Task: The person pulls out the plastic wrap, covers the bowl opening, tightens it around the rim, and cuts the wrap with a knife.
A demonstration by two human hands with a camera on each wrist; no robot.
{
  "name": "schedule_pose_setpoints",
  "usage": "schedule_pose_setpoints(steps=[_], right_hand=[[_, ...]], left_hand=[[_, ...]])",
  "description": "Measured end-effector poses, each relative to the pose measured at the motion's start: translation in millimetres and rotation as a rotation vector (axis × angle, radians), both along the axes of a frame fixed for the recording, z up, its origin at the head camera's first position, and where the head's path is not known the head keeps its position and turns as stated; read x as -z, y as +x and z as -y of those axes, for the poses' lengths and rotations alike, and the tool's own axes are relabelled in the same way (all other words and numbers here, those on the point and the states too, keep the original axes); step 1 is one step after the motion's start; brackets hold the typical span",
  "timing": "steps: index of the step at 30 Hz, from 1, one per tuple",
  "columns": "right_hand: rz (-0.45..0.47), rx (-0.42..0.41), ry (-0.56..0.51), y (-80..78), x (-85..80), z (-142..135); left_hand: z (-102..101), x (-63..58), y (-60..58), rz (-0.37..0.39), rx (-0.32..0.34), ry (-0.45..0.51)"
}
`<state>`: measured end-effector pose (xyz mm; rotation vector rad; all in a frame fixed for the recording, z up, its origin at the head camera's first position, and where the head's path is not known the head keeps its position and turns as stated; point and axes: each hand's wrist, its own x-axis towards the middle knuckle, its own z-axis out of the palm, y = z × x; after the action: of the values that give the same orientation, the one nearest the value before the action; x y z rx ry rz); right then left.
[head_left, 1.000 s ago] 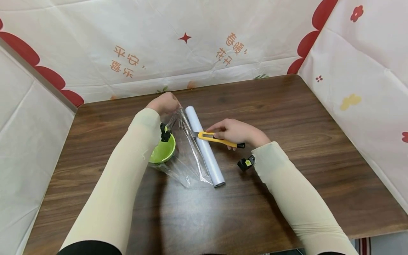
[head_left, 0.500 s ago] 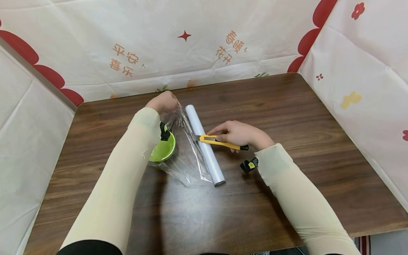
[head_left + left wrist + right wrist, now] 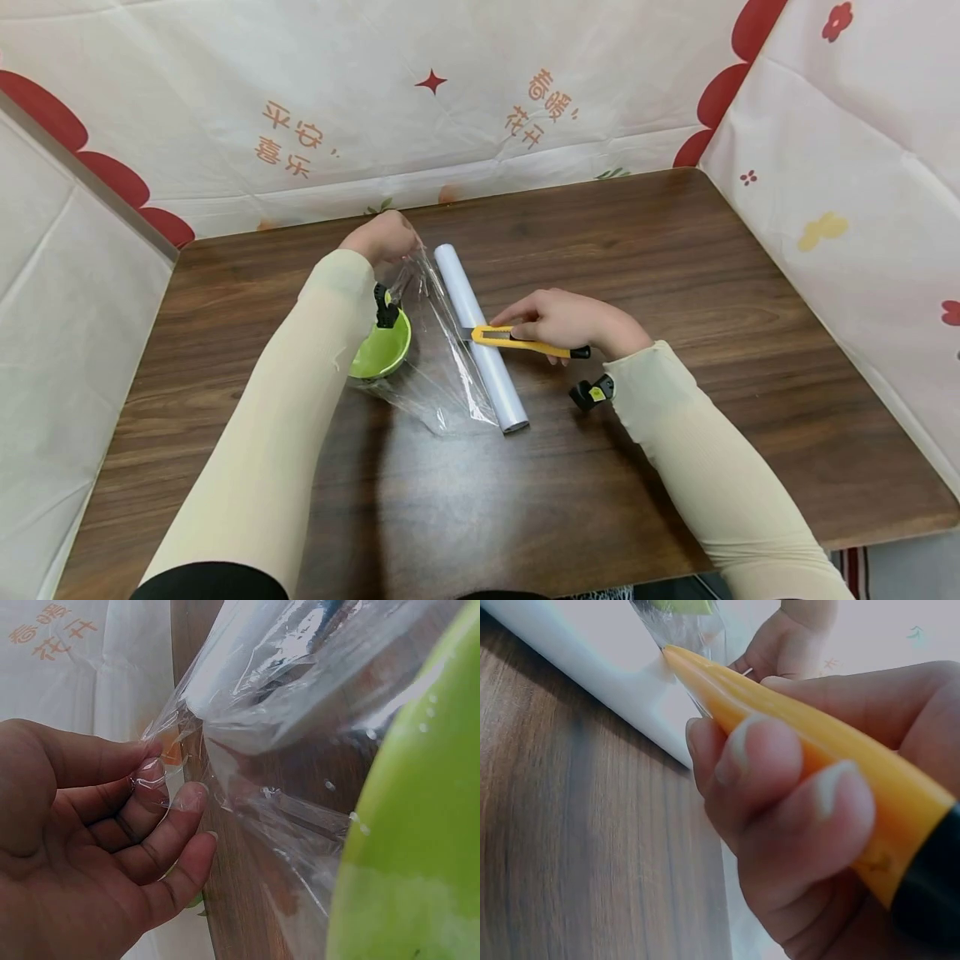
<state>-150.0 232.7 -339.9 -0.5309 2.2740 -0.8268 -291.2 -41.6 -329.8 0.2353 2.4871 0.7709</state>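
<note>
My left hand (image 3: 384, 236) pinches a corner of clear plastic wrap (image 3: 262, 742) between thumb and index finger, its other fingers loosely bent. The film stretches from there over a green bowl (image 3: 384, 348) to the white roll (image 3: 480, 333) lying on the table. My right hand (image 3: 564, 321) grips a yellow utility knife (image 3: 525, 341) with a black end. Its blade reaches across the roll to the film along the roll's left side. In the right wrist view, fingers wrap around the knife's handle (image 3: 810, 742). My left forearm hides part of the bowl.
The brown wooden table (image 3: 675, 250) has a white patterned sheet (image 3: 480, 100) behind it and more sheeting at both sides. Black wrist cameras, including the right one (image 3: 591, 392), hang under the sleeves. The table's front edge lies near my body.
My right hand has drawn the knife a short way toward me and slightly right, along the roll. The left hand keeps its pinch on the film, nearly still.
</note>
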Motion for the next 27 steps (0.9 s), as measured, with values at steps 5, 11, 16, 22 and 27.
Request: schedule_pose_setpoints(steps=[5,11,16,22,27], right_hand=[[0.005,0.001,0.002,3.4,0.5,-2],[0.005,-0.014,0.013,7.2,-1.1,-4],[-0.007,-0.03,0.012,10.3,-1.5,-6],[-0.031,-0.041,0.042,15.4,-0.9,-7],[-0.058,-0.038,0.067,19.8,-0.1,-7]], left_hand=[[0,-2.3,2.9,0.007,-0.003,-0.003],[1,-1.3,1.5,0.015,0.005,-0.004],[2,-0.1,0.4,0.011,0.007,-0.011],[2,1.3,0.7,0.0,0.01,-0.013],[2,1.4,-0.4,0.011,0.015,-0.019]])
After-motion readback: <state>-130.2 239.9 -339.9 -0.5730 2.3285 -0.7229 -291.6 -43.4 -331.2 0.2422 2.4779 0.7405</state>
